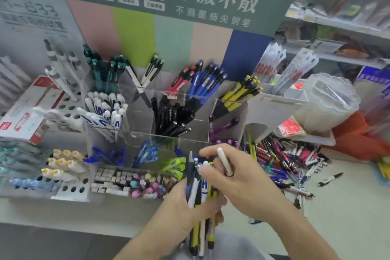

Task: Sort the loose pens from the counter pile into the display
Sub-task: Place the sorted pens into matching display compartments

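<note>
My left hand grips a bundle of pens upright in front of the display; the bundle mixes yellow-black, white and blue pens. My right hand is just right of the bundle and pinches a white pen between its fingers, with other fingers at the bundle's top. The clear acrylic display stands behind, its compartments filled by colour: green, white, black, red, blue, yellow, purple. The loose pile of pens lies on the counter to the right.
A white peg-hole rack with capped pens and a red-white box sit at the left. Erasers fill a front tray. A stack of clear plastic containers and an orange bag stand at right. A single pen lies apart on the counter.
</note>
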A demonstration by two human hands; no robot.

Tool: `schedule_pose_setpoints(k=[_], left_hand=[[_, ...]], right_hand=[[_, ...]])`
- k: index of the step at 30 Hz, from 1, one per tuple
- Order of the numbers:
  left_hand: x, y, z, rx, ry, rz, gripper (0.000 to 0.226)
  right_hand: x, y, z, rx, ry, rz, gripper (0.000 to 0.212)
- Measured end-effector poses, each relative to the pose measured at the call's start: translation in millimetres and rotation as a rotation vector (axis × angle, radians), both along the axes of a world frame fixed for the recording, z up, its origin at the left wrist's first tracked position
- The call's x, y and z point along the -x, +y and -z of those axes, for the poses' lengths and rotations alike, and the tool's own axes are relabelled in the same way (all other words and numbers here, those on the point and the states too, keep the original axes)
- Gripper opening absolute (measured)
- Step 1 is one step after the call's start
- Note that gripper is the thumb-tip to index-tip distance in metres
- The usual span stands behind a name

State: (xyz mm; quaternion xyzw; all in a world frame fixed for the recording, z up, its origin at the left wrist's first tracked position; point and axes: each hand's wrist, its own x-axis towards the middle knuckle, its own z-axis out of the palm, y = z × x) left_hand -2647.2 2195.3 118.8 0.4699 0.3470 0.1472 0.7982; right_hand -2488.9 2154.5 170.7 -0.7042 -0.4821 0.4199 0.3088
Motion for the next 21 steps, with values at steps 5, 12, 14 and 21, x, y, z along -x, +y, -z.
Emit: schedule_pose_setpoints(k=[5,12,14,21], left_hand=[[-6.4,-4.0,-1.5,-0.031,-0.022,0.016,0.031],[-7.8,-9.3,9.1,0.112,0.005,-0.079,0.048],[-8.7,-10.5,10.3,0.136,-0.001,-0.087,0.043],[-7.9,-12.9,18.8,0.146,-0.011,-0.156,0.024]], right_hand=[[1.6,-5.0,8.1,-0.051,-0.11,0.056,0.011],[-17.6,-9.5,13.5,-0.025,0.299,0.145,0.034],[-19.7,-13.6,16.4,0.01,0.401,0.152,0.04],[-18.6,-26.7,22.3,0.046,0.48,0.278,0.031]])
